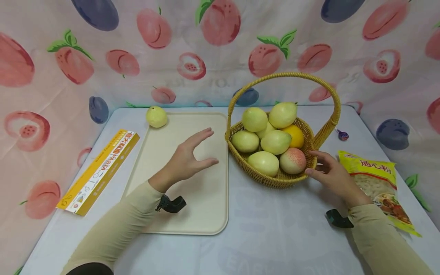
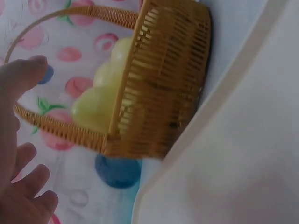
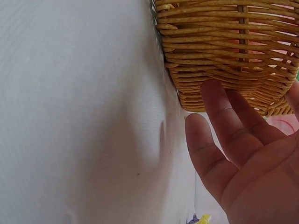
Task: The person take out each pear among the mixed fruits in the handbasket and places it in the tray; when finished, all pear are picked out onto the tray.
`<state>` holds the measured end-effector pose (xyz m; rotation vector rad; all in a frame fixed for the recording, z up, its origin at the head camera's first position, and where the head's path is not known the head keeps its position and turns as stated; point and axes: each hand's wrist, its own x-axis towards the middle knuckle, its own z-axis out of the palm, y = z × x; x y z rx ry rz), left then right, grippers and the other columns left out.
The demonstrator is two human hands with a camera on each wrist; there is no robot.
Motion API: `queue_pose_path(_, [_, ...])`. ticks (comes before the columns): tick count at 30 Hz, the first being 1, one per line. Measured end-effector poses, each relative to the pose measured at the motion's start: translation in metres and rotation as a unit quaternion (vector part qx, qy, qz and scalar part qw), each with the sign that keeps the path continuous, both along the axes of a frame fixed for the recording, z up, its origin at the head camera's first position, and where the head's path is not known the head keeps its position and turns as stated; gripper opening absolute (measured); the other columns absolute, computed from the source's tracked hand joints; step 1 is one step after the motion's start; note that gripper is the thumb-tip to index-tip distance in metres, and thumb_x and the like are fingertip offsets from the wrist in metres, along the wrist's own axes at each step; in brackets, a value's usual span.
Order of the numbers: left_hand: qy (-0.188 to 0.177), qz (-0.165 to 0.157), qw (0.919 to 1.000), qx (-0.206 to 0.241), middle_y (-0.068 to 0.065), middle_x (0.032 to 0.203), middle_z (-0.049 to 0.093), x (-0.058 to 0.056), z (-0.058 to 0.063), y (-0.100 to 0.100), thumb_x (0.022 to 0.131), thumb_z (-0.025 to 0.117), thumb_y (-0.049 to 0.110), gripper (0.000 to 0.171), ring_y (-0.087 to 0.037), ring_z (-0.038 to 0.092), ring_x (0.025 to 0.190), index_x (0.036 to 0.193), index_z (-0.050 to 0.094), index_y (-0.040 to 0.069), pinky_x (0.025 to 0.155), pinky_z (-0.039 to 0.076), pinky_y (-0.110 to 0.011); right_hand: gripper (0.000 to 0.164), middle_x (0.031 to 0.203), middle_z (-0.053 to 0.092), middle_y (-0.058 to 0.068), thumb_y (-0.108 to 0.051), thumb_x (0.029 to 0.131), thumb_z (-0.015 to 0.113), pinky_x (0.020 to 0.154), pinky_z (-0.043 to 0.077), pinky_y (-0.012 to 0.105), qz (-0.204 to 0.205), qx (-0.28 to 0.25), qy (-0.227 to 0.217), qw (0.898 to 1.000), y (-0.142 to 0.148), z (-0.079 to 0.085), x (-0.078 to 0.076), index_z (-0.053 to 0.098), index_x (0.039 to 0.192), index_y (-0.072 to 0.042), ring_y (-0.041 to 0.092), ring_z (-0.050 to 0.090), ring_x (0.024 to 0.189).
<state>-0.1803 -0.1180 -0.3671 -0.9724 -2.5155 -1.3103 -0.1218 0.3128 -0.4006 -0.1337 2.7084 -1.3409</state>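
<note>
Left hand (image 1: pixel 183 160) first: I see it at the middle of my head view, above the cream tray (image 1: pixel 203 210), thumb and fingers spread wide apart and holding nothing. Right hand (image 1: pixel 331 173) is at the right end of the wicker basket (image 1: pixel 271 183); its fingers are only loosely bent, and in my right wrist view they lie against the outer wall without closing round it. That basket stands on the table (image 1: pixel 264 233) right of centre, its handle arching up. In it I make out several pale green fruits (image 1: pixel 264 163), an orange fruit (image 1: pixel 296 136) and, nearest the right hand, a pink-flushed peach (image 1: pixel 293 161). One more pale fruit (image 1: pixel 156 117) sits at the tray's upper-left corner. Left of the tray, a yellow-and-white pasta box (image 1: pixel 99 172) lies at a slant. At the right of the frame, a yellow bag (image 1: pixel 381 187) lies beside the right wrist, with a purple-wrapped lollipop (image 1: pixel 342 135) above it. Fruit-printed cloth (image 1: pixel 213 89) hangs behind.
</note>
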Motion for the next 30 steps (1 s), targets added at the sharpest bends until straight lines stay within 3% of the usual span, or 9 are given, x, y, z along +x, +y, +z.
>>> queue_pose_path(11, [-0.014, -0.072, 0.9973, -0.01, -0.017, 0.152, 0.044, 0.005, -0.001, 0.049, 0.081, 0.086, 0.022, 0.078, -0.026, 0.039, 0.141, 0.147, 0.048, 0.001, 0.114, 0.032, -0.039, 0.066, 0.147, 0.038, 0.028, -0.027, 0.1, 0.064, 0.076, 0.047, 0.015, -0.001, -0.004, 0.002, 1.0, 0.001, -0.001, 0.0, 0.034, 0.152, 0.0, 0.041, 0.053, 0.112])
queue_pose_path(30, [-0.061, -0.11, 0.991, -0.045, -0.008, 0.152, 0.044, -0.014, 0.007, 0.102, 0.084, 0.083, 0.031, 0.08, -0.019, 0.036, 0.14, 0.15, 0.044, 0.005, 0.112, 0.032, -0.033, 0.064, 0.146, 0.039, 0.028, -0.024, 0.1, 0.064, 0.076, 0.048, 0.016, 0.003, -0.005, 0.006, 1.0, 0.002, -0.003, -0.002, 0.035, 0.151, 0.001, 0.037, 0.054, 0.11])
